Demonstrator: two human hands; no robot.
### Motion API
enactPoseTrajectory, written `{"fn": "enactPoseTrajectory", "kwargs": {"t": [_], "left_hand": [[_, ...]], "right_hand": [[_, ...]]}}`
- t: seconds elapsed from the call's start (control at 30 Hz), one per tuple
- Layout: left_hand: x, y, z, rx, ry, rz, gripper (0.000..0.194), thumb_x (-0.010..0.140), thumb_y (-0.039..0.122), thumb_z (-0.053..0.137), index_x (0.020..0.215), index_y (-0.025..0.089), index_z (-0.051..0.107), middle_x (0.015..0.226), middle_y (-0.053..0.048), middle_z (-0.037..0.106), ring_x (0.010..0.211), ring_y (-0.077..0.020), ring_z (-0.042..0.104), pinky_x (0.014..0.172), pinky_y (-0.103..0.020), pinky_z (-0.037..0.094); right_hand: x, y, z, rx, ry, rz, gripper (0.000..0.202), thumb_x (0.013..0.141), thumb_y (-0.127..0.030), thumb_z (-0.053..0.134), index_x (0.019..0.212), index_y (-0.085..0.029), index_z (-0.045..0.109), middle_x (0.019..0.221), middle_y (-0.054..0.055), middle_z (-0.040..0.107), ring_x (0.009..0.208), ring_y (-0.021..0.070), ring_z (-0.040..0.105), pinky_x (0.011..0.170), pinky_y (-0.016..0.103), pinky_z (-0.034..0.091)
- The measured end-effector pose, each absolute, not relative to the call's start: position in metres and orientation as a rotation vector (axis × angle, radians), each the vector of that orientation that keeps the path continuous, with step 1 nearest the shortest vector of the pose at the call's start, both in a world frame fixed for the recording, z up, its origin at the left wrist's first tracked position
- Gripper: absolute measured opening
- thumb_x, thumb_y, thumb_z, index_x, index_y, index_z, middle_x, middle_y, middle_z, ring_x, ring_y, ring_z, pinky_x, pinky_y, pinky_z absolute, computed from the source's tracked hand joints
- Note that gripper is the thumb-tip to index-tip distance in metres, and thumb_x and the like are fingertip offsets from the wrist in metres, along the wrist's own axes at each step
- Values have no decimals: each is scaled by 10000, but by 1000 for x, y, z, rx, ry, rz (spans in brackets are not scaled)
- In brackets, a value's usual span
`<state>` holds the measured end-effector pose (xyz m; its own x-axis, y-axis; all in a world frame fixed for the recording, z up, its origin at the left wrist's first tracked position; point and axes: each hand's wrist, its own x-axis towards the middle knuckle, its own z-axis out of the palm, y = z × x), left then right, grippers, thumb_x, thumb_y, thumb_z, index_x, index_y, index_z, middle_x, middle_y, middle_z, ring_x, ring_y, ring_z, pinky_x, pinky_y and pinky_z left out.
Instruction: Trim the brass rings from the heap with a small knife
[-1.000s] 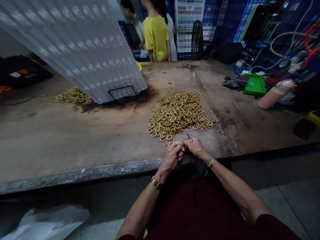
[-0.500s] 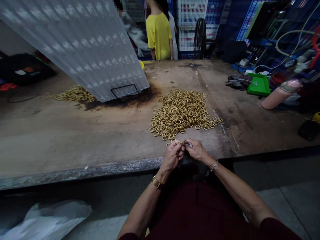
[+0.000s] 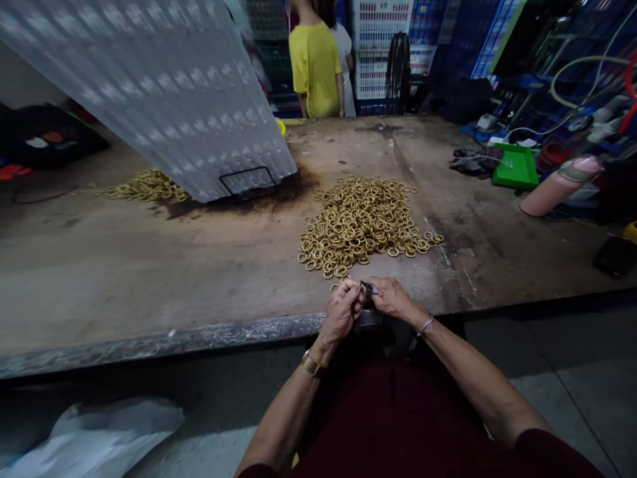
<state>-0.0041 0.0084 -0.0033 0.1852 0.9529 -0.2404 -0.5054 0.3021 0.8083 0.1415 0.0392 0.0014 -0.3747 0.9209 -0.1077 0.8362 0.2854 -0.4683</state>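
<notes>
My left hand [image 3: 343, 307] is closed in a pinch at the table's front edge. A brass-coloured ring shows only in part between its fingertips. My right hand [image 3: 395, 299] is wrapped round a small hand tool [image 3: 371, 288] with a dark narrow tip and a greyish body; its exact kind is hard to make out. The tool's tip meets the left fingertips at the ring. Just beyond both hands lies a heap of brass-coloured rings [image 3: 361, 222]. A few loose rings lie beside my left hand, partly hidden by it.
On the wooden table [image 3: 124, 265], a tall, leaning translucent ribbed panel [image 3: 199, 99] stands at left, with more rings [image 3: 146, 186] behind it. To the right are a green tray [image 3: 516, 166] and a pink bottle [image 3: 562, 186]. A person in yellow [image 3: 317, 66] stands beyond the table.
The tool in my right hand has turned slightly, and its dark tip now shows more plainly beside the left fingertips. Both hands stay in nearly the same place.
</notes>
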Motion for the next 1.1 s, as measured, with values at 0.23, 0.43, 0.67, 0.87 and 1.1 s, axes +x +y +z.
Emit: {"fn": "enactPoseTrajectory", "kwargs": {"t": [0.23,0.43,0.67,0.87,1.1], "left_hand": [[-6,5,9,563,742,1123,370,655,391,740,728,185,441,577,55,517,410,-35,373,372,-145,256],[-4,10,5,544,737,1102,379,680,459,697,694,172,451,556,45,520,373,-30,361,349,-150,241],[-9,10,1,557,807,1094,377,651,405,736,671,165,446,567,37,549,386,-30,398,360,-150,255],[-12,8,0,536,861,1109,378,608,385,769,680,156,477,582,27,564,422,-42,436,376,-154,289],[-12,7,-2,472,900,1125,432,549,344,807,768,172,477,603,34,578,445,-55,466,392,-149,311]], "right_hand": [[146,52,-2,-1729,-2110,687,220,803,-202,423,840,-165,637,706,39,637,627,130,535,598,224,349],[128,40,-2,-1371,-1534,1567,290,784,-432,453,706,-173,558,528,-49,486,413,68,331,409,198,266],[125,35,-5,-1357,-1420,1549,215,710,-389,537,685,-176,523,481,-87,404,419,51,313,404,183,231],[126,34,-3,-1281,-1313,1663,240,688,-418,550,737,-192,486,567,-77,461,402,44,312,387,183,229],[131,36,-1,-1354,-1650,1142,126,726,-315,508,700,-193,487,555,-64,425,513,82,377,505,197,312]]}}
